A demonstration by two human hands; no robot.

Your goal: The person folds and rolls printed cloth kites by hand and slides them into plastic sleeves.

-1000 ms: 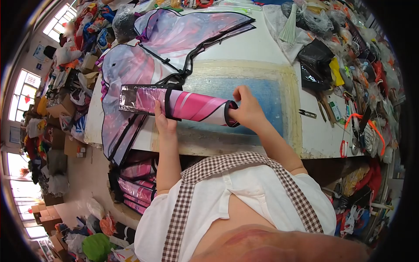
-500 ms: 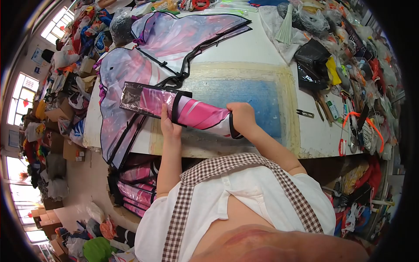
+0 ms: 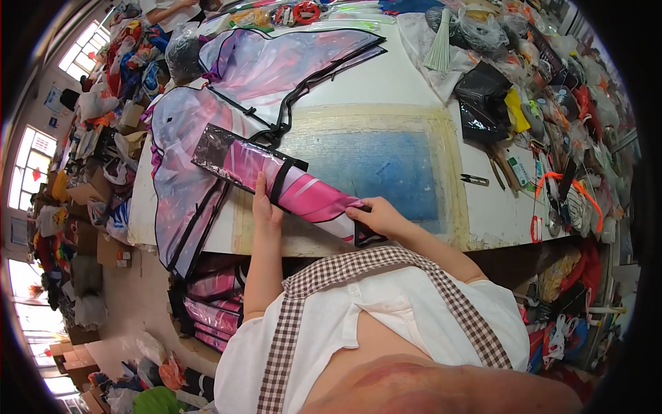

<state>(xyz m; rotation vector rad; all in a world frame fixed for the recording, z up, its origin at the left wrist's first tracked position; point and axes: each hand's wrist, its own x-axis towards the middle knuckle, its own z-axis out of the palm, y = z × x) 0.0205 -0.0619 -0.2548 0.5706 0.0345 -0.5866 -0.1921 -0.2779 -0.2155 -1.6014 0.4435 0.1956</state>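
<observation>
A long pink and white pouch with black trim is held slantwise in front of me, its upper-left end covered by clear plastic over a dark patch. My left hand grips the lower edge near a black band, thumb up on the front. At the lower-right end, my right hand pinches the black-edged rim with thumb and fingers. Beyond the pouch lies a sheer pink-purple winged fabric piece, black-edged, with black rods and straps; the pouch's left end overlaps it.
The white table has a taped blue panel. Small snips, a black bag and an orange cord lie right. Pink packets are stacked below the table's left side. A person's arm shows at the far left.
The pouch has tilted, its right end lowered toward me. My right hand has moved down and changed from a fist to a pinch on the rim. A person's arm has appeared at the top.
</observation>
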